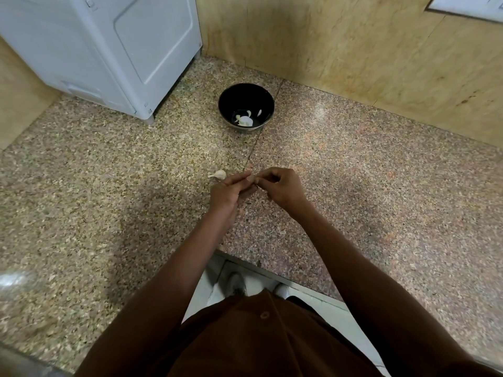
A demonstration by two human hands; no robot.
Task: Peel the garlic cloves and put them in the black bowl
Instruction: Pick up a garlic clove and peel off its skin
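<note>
Speckled granite counter (109, 186) w/ the black bowl (246, 106) sitting toward the back, near the wall corner. I can see a few pale peeled garlic cloves (245, 121) lying at the bottom of it. From my end both hands are held together above the counter, well in front of the bowl. Left hand (231, 190) and right hand (283, 186) meet fingertip to fingertip, fingers curled in on both, pinching smth tiny between them, prob a clove, but it's basically hidden by the fingertips so I can't tell how much skin is on it. Just beside the left hand's knuckles, on the counter, lies one unpeeled clove (218, 174), not touched by either hand afaict. White appliance (109, 50) stands back left, marble-ish wall panel (353, 50) behind the bowl.
</note>
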